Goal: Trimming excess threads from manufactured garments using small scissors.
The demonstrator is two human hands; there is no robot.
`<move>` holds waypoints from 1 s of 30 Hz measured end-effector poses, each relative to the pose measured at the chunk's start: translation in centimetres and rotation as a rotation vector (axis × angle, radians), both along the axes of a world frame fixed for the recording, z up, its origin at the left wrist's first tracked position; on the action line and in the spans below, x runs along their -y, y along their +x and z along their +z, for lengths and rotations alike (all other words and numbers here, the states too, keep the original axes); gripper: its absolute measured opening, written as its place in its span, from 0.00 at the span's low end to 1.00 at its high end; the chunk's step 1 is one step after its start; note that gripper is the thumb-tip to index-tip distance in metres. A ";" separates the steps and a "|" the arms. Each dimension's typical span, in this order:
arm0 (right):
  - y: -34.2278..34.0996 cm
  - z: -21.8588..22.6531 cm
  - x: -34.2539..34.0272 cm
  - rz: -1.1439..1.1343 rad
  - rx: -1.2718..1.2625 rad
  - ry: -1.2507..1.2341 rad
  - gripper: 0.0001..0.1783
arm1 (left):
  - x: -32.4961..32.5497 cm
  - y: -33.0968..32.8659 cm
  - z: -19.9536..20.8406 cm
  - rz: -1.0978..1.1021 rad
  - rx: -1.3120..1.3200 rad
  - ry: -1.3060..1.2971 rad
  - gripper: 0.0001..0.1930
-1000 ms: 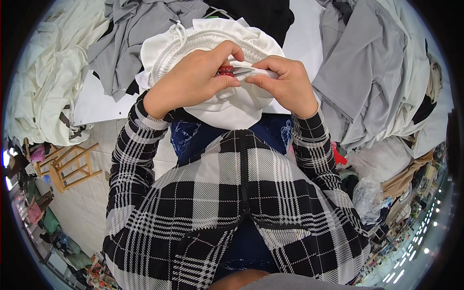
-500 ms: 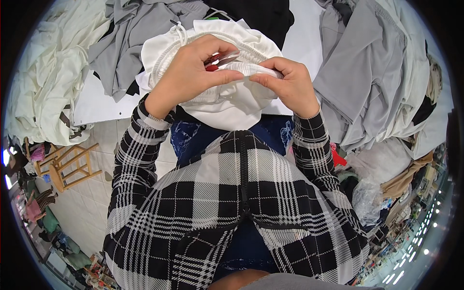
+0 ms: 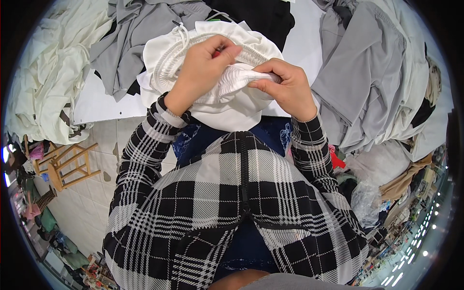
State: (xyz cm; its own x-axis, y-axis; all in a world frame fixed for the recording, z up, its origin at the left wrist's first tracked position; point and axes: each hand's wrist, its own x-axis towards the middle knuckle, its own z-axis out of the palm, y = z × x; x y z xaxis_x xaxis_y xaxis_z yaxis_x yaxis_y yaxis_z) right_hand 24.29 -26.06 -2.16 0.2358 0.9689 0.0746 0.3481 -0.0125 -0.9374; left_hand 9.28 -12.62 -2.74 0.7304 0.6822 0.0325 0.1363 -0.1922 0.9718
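Below the camera, a person's plaid jacket (image 3: 217, 193), black and white, fills the lower half of the view, its sleeves reaching forward to a white table (image 3: 108, 104). Heaped on the table's right are grey clothes (image 3: 357, 82); on the left lies a white pile (image 3: 63, 63) with a smaller grey pile (image 3: 145, 34) beside it. These heaps flank the middle, probably so that one piece can be handled there within easy reach.

That piece, a white garment (image 3: 234, 113), lies at the table's near edge, directly before the person, with black cloth (image 3: 263, 19) beyond it. Off to the left, a wooden stool (image 3: 72, 166) is on the tiled floor (image 3: 89, 212).

Both hands are over the garment. The right hand (image 3: 291, 86) pinches its gathered waistband (image 3: 237, 77) between thumb and fingers, seemingly to steady that stretch of the edge. The left hand (image 3: 200, 65) is curled, thumb toward fingers, around a red thing (image 3: 217, 52) mostly hidden in its grasp; whether it also grips cloth, I cannot tell. Near the left hand, a white drawstring (image 3: 182, 34) loops up from the garment's far rim.
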 end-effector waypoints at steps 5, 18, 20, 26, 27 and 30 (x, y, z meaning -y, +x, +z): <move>0.7 -1.0 0.2 -0.129 -0.080 0.155 0.13 | -0.9 -1.4 1.7 -0.276 -0.158 -0.355 0.16; -0.6 -1.3 -0.4 -0.208 0.585 0.321 0.18 | -1.5 -2.7 3.9 -0.299 -0.133 -0.458 0.24; -0.5 -0.7 -0.9 -0.156 0.470 0.232 0.12 | -1.2 -2.8 2.3 -0.181 -0.060 0.045 0.27; 0.1 1.2 -1.1 0.012 -0.119 -0.179 0.11 | 0.6 -2.8 1.1 -0.118 -0.095 0.515 0.25; 0.3 1.3 -1.2 0.015 -0.119 -0.179 0.11 | -0.1 -3.1 1.0 -0.175 -0.154 0.292 0.21; 0.5 1.3 -1.1 0.022 -0.516 -0.266 0.14 | -0.6 -3.6 0.8 -0.270 -0.100 -0.054 0.15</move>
